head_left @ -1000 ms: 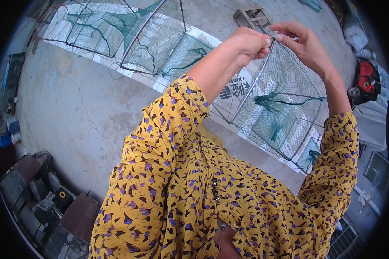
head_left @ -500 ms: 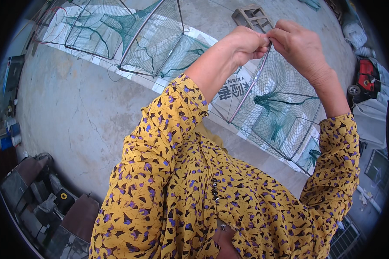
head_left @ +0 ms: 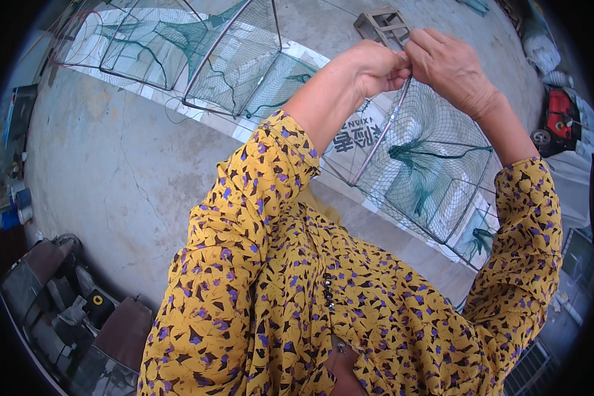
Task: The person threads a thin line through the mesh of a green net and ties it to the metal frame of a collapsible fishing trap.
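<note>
A long fish trap of green netting [head_left: 435, 185] on square metal frames stretches across the view from upper left to lower right. At the top corner of one upright frame [head_left: 384, 135], both my hands meet with fingertips pressed together. My left hand [head_left: 379, 67] pinches the corner from the left. From the right, my right hand [head_left: 447, 71] closes on the same spot, its knuckles facing up. Any small thing between the fingertips is hidden. Below the hands, the netting gathers into a dark green funnel [head_left: 402, 153].
Under the trap lies a long white printed sheet [head_left: 211, 122] on the grey concrete floor [head_left: 112, 171]. A small wooden stool [head_left: 383, 26] stands just beyond my hands. Brown-topped chairs [head_left: 122, 333] are at lower left, and a red wheeled machine [head_left: 561, 119] is at right.
My right hand has turned slightly and shifted a little left, while its elbow has swung outward to the right. The frame's lower end has moved slightly right. My left hand keeps its pinch.
</note>
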Demonstrator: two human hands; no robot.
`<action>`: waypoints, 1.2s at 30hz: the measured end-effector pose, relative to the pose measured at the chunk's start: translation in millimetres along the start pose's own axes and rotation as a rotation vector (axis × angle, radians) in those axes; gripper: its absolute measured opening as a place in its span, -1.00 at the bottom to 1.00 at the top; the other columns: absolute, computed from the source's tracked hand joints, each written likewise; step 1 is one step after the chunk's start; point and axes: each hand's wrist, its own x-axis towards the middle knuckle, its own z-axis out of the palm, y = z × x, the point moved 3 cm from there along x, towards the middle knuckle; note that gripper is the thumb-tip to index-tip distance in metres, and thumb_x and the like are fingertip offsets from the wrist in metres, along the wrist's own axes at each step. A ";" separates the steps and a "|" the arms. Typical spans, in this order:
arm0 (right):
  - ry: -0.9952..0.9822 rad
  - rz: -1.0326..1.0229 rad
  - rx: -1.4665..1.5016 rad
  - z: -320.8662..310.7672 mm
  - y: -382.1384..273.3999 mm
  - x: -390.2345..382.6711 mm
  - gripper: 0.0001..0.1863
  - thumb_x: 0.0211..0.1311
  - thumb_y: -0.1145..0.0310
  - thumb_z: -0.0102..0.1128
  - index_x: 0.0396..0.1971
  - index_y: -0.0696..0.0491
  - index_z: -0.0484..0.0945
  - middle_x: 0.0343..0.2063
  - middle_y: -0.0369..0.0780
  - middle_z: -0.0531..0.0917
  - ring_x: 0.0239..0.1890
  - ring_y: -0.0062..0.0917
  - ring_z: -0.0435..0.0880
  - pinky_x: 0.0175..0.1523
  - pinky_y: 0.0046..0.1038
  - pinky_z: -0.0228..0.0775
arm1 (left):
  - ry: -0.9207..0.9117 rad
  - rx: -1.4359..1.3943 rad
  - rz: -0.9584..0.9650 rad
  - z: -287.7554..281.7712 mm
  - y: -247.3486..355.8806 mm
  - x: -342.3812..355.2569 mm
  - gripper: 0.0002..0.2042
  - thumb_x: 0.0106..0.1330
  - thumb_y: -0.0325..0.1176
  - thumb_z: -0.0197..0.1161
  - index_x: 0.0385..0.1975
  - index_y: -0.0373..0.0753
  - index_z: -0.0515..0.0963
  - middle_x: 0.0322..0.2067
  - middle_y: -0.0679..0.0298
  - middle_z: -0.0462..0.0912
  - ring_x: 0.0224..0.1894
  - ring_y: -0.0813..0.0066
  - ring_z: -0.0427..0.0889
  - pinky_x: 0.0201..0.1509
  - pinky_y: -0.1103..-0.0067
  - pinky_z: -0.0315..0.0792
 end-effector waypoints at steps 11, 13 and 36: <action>0.124 0.087 0.048 1.8 13.8 -7.4 -0.79 -0.19 0.39 0.14 -0.51 0.03 0.32 -0.52 -0.29 0.35 -0.42 -0.50 0.45 -0.37 -0.53 0.36 | -0.039 0.026 0.075 0.9 0.6 0.0 -0.96 0.21 -0.53 0.00 -0.40 -0.30 0.41 -0.52 0.35 0.43 -0.48 0.63 0.39 -0.35 0.69 0.38; 0.110 0.132 0.060 1.1 14.8 -9.8 -0.80 -0.19 0.43 0.12 -0.50 0.03 0.33 -0.51 -0.29 0.36 -0.41 -0.49 0.46 -0.37 -0.52 0.35 | -0.033 0.028 0.084 2.0 0.0 0.2 -0.94 0.20 -0.55 0.00 -0.37 -0.30 0.40 -0.52 0.35 0.43 -0.48 0.63 0.40 -0.35 0.69 0.38; 0.135 0.615 0.210 22.3 42.6 -42.0 -0.87 -0.10 0.40 0.14 -0.48 0.04 0.46 -0.51 -0.26 0.50 -0.43 -0.44 0.51 -0.37 -0.50 0.36 | 0.105 0.234 0.198 8.2 3.3 -6.4 -0.78 0.10 -0.62 0.03 -0.27 -0.27 0.49 -0.52 0.38 0.45 -0.55 0.71 0.40 -0.48 0.75 0.36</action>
